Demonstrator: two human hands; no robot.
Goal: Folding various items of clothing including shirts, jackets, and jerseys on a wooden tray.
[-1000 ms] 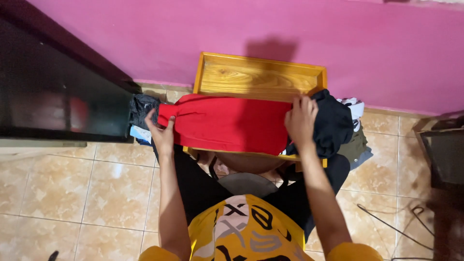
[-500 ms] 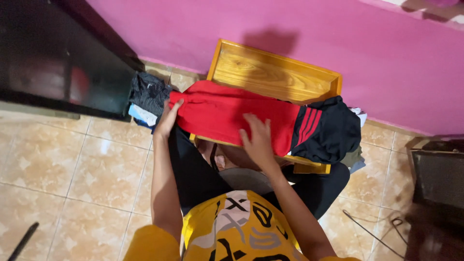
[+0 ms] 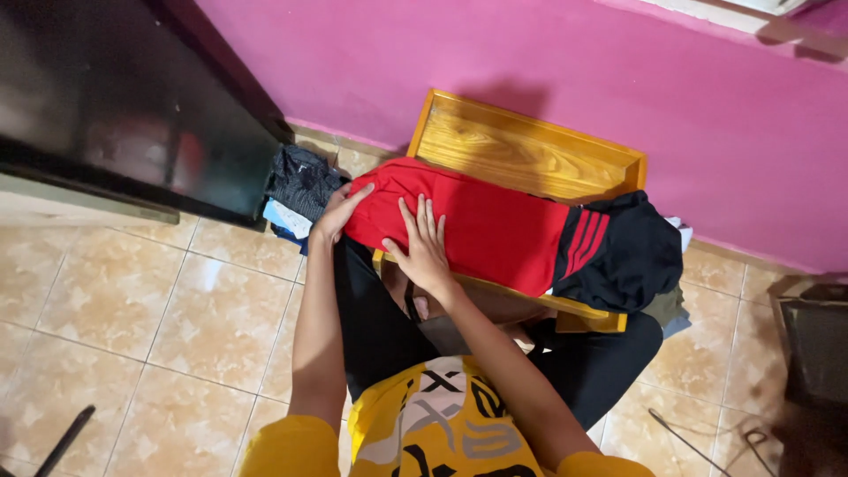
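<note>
From the head camera, looking down, a person sits on the tiled floor (image 3: 177, 336) with a shallow wooden tray (image 3: 530, 150) over the lap, next to a pink wall (image 3: 495, 53). A red cloth (image 3: 495, 225) lies across the front part of the tray, folded into a long flat shape. The right hand (image 3: 422, 252) is now flat on top of the red cloth, near its left end, with the fingers spread out and straight, not gripping anything. A second ago this hand was far over at the other end, by the black garment with red stripes (image 3: 618, 252); it has slid across the cloth to where it is now. The left hand (image 3: 340, 210) has stayed at the left end of the red cloth, and its fingers curl over that edge and pinch it lightly. The red cloth looks flatter and neater than before, so it seems the right hand has been smoothing it while the left hand keeps it from sliding. The black garment sits at the right end of the tray, touching the red cloth and hanging a bit over the tray's edge. A small pile of dark clothes (image 3: 296, 190) lies on the floor just beside the left hand, by a dark cabinet (image 3: 132, 106).
</note>
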